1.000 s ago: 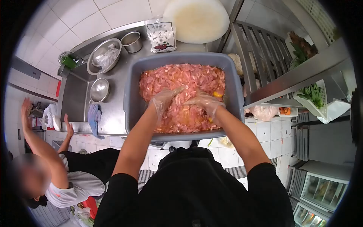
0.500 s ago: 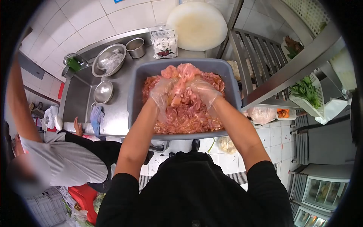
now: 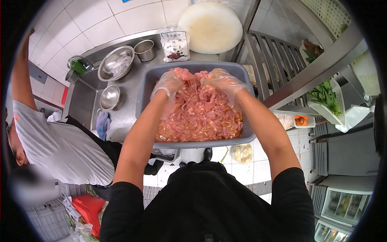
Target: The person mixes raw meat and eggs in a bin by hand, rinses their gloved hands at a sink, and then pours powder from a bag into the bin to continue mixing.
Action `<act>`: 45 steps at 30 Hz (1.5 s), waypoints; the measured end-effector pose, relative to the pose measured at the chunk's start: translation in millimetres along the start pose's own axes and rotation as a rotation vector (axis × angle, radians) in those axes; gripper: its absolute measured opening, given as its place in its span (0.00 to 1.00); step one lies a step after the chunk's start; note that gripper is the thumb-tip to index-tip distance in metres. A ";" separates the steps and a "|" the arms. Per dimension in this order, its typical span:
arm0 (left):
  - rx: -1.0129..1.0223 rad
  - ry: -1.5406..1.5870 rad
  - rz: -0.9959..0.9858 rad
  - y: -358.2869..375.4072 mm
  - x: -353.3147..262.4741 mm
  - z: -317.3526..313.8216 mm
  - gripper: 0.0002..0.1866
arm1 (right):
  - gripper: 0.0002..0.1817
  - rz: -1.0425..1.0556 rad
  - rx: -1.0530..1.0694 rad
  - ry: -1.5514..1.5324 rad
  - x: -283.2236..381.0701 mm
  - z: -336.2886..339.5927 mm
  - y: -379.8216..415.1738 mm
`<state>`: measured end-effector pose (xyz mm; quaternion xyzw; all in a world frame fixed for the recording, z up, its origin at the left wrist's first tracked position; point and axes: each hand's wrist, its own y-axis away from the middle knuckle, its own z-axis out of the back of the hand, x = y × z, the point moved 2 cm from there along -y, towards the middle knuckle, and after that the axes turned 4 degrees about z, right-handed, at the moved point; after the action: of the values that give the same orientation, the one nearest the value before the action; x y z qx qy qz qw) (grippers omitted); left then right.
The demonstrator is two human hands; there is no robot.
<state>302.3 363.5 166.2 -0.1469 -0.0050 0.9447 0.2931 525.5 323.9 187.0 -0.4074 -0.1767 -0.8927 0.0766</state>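
A deep grey plastic tub [image 3: 193, 144] holds a mass of wet, sliced raw meat [image 3: 197, 121] with reddish-brown liquid around it. Both my hands wear clear plastic gloves and are at the far side of the tub. My left hand [image 3: 169, 84] is curled round raw meat near the far left, its fingertips partly hidden by the slices. On the other side, my right hand [image 3: 223, 82] grips more of the meat, with its fingers bent down into the pile. Meat bulges up between the two hands.
Behind the tub stand a white printed bag [image 3: 175, 46] and a round cutting board [image 3: 210, 28]. Metal bowls [image 3: 110, 97] and a pot [image 3: 144, 50] sit by the sink at left. A metal rack [image 3: 298, 88] rises close on the right. Another person [image 3: 60, 141] stands at left.
My hands have moved apart, outward to either side of the tub. The meat heaped between them has sunk and spread toward me. The person at left has shifted, an arm raised.
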 end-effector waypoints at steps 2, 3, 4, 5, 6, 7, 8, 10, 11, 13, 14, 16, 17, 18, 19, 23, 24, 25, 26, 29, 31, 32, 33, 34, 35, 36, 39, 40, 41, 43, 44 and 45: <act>0.171 -0.226 -0.030 -1.8 18.3 -3.1 0.23 | 0.36 -0.025 0.131 0.091 -40.8 5.6 -21.7; 0.174 -0.228 -0.032 -2.8 35.6 -11.0 0.23 | 0.41 -0.049 0.260 0.183 -62.5 6.0 -30.9; 0.234 -0.039 0.243 -1.9 69.5 -36.3 0.29 | 0.41 -0.050 0.261 0.181 -79.6 5.6 -26.3; 0.290 0.152 0.518 -0.1 116.3 -75.0 0.35 | 0.47 -0.055 0.179 0.224 -95.0 3.8 -15.8; 0.074 1.070 0.438 -12.8 213.5 -184.0 0.42 | 0.54 -0.059 0.097 0.267 -103.0 0.1 -6.1; 0.078 1.068 0.440 21.3 163.1 -142.5 0.42 | 0.54 -0.061 0.098 0.263 -103.4 -7.0 3.7; 0.052 0.979 0.648 29.1 100.6 -92.8 0.44 | 0.58 -0.127 0.045 0.094 -97.8 -12.8 15.1; 0.145 0.835 0.860 34.2 73.5 -92.2 0.44 | 0.66 -0.153 -0.007 -0.319 -88.8 -28.2 22.8; 0.152 0.833 0.864 31.1 63.4 -95.4 0.44 | 0.66 -0.159 -0.004 -0.324 -81.5 -35.8 18.0; 0.104 1.190 0.842 27.9 16.9 -95.2 0.38 | 0.65 -0.190 -0.015 -0.271 -68.9 -52.6 10.2; 0.105 1.186 0.844 25.4 -3.8 -86.6 0.38 | 0.65 -0.190 -0.014 -0.275 -83.4 -65.4 -1.1; 0.121 1.358 0.884 21.8 -36.2 -72.7 0.30 | 0.53 -0.062 0.091 -0.725 -130.9 -105.3 -31.4; 0.130 1.355 0.886 20.7 -35.8 -79.7 0.30 | 0.53 -0.067 0.088 -0.730 -140.2 -110.8 -31.1; 0.149 1.414 0.839 18.0 -33.4 -91.8 0.27 | 0.47 -0.072 0.111 -0.845 -145.2 -113.7 -29.0; 0.165 1.474 0.790 16.4 -31.2 -103.3 0.25 | 0.41 -0.076 0.136 -0.957 -149.4 -115.5 -27.9; 0.301 1.755 0.771 17.9 -36.0 -115.1 0.22 | 0.30 -0.178 0.107 -0.143 -91.4 -75.2 -18.6; 0.275 1.711 0.801 20.5 -58.3 -81.6 0.21 | 0.29 -0.093 0.122 -0.289 -76.8 -68.0 -12.9; 0.249 1.666 0.832 21.9 -70.5 -62.4 0.19 | 0.29 -0.007 0.138 -0.436 -68.4 -64.1 -9.8; 0.249 1.666 0.827 19.3 -56.6 -78.0 0.19 | 0.29 -0.005 0.135 -0.434 -70.9 -61.6 -10.1; 0.158 1.622 0.617 0.6 -15.4 -117.0 0.16 | 0.33 0.055 0.114 -0.646 -70.3 -56.0 -6.9; -0.030 1.254 0.602 -12.2 -20.9 -96.3 0.16 | 0.27 0.060 -0.180 -0.657 -31.2 -32.3 15.3; -0.034 1.254 0.601 -16.4 -27.9 -72.3 0.16 | 0.31 -0.099 -0.086 -0.460 -11.8 -16.3 25.8; 0.041 0.841 0.504 -20.1 -39.6 -38.4 0.16 | 0.31 -0.097 -0.085 -0.458 -0.9 -8.1 29.7; 0.111 0.429 0.398 -23.4 -45.9 -19.7 0.18 | 0.31 -0.077 -0.118 -0.347 8.2 -1.0 32.7; 0.109 0.429 0.400 -25.6 -40.0 -22.4 0.18 | 0.30 -0.056 -0.151 -0.235 15.2 3.9 34.1; 0.121 0.725 0.398 -26.6 -33.7 -26.7 0.18 | 0.29 -0.035 -0.182 -0.123 18.8 6.7 33.2; 0.176 0.843 0.267 -40.7 -13.8 -27.0 0.18 | 0.22 0.024 -0.197 -0.025 11.8 9.5 20.0; 0.214 0.661 0.147 -44.1 -10.1 -26.2 0.18 | 0.22 0.024 -0.199 -0.024 0.1 11.7 7.6; 0.215 0.661 0.146 -41.2 -10.9 -19.5 0.18 | 0.20 0.056 -0.109 0.027 -16.4 12.2 -8.6; 0.243 0.401 0.117 -33.5 -20.0 6.2 0.20 | 0.17 0.088 -0.017 0.077 -22.1 17.4 -11.8; 0.246 0.401 0.118 -32.7 -24.1 16.1 0.20 | 0.17 0.113 0.083 0.182 -9.7 25.8 -3.5; 0.324 0.324 0.155 -32.3 -28.2 23.8 0.18 | 0.17 0.138 0.183 0.288 3.5 34.9 5.6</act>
<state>335.6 376.4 199.8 -0.2475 0.2048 0.9170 0.2366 549.2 331.9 212.2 -0.2778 -0.2158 -0.9147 0.1991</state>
